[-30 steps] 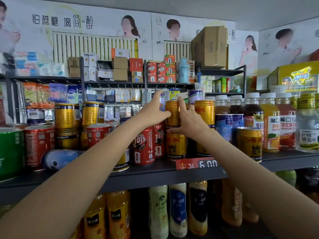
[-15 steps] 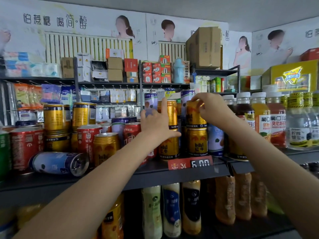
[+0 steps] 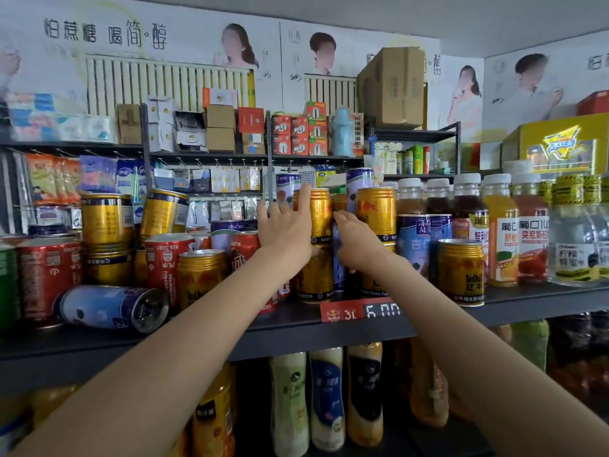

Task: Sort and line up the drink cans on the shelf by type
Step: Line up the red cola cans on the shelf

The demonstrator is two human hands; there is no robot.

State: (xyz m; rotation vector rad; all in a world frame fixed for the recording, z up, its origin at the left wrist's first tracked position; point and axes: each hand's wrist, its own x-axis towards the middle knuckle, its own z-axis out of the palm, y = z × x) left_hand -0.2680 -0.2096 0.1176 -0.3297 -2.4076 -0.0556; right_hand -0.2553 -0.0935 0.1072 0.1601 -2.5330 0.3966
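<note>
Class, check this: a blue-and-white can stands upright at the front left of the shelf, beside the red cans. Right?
Not quite. The blue-and-white can is not upright: the head view shows it lying on its side, its end facing the camera. It is at the front left of the shelf, beside the red cans.

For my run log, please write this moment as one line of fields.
step: lining up gold cans | left hand: fingers on upper gold can | right hand: reaching between stacks | blue can: lying on shelf

tipped can point(image 3: 112, 308) left on shelf point(image 3: 527, 301), bottles point(image 3: 501, 232) right
</note>
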